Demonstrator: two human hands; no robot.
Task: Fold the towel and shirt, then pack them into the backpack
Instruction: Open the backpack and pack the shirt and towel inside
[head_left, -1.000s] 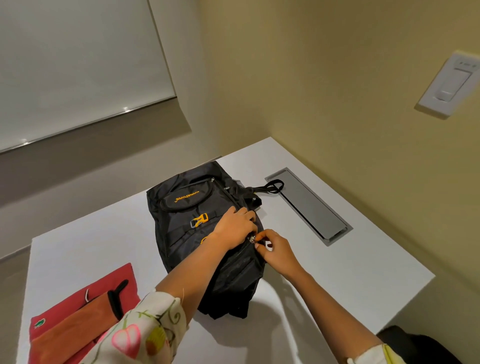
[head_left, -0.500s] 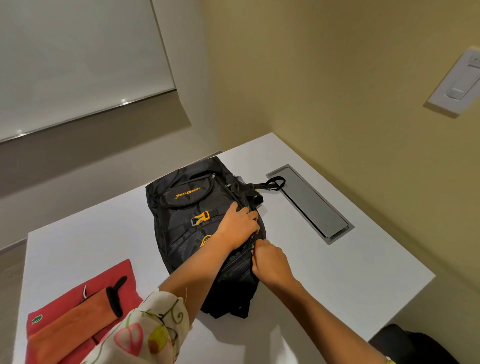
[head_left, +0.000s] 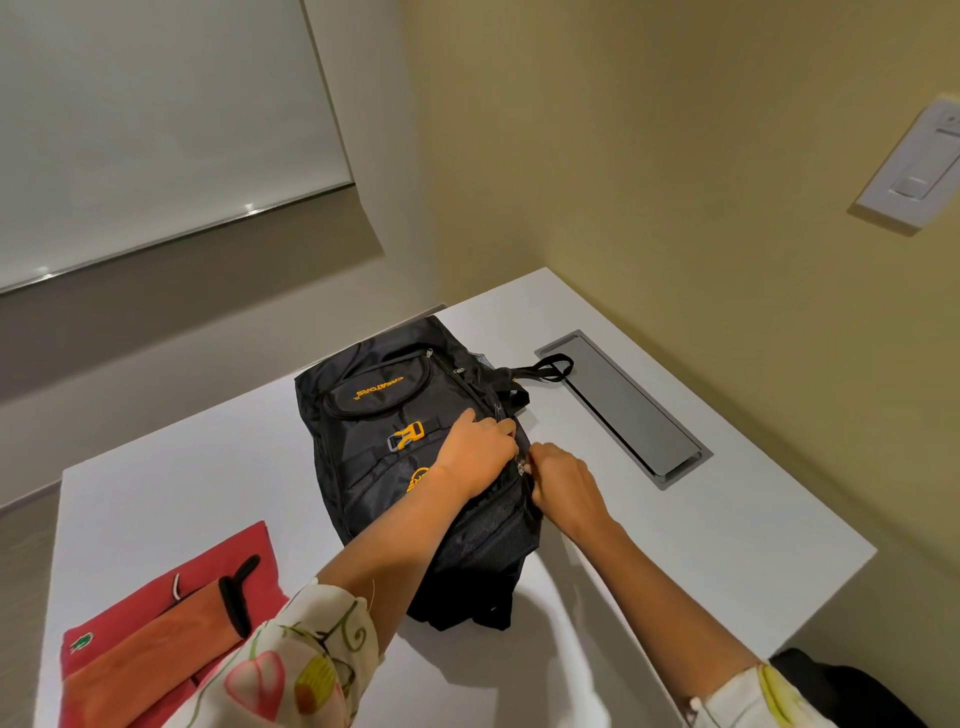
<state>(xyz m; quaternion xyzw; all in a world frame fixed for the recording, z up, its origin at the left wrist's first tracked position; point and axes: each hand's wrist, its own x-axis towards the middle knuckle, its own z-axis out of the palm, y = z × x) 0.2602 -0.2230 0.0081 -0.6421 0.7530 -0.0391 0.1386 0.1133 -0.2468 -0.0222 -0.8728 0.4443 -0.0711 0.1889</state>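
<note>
backpack (head_left: 363, 493), black with orange lettering, lies flat; left grip (head_left: 478, 452) clutches its fabric, right grip (head_left: 566, 486) pinches its zipper (head_left: 521, 467).

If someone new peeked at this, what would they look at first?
First, the black backpack lying in the middle of the white table, with the left hand and right hand both gripping it at its zip. Next, the red shirt at the table's near left corner, with an orange towel lying on it.
</note>
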